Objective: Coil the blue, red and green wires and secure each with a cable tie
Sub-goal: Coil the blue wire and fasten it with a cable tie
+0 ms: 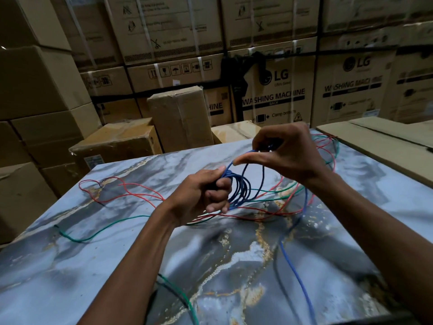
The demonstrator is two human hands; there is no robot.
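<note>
Two bare forearms are seen, with no sleeves, the left hand (199,195) and right hand (285,151) ungloved.

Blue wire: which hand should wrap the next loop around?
Probably the right hand. It already pinches the blue wire at the top of the loops, and the loose tail hangs down on its side. The left hand is busy gripping the bunched coil, so it should just hold.
</note>
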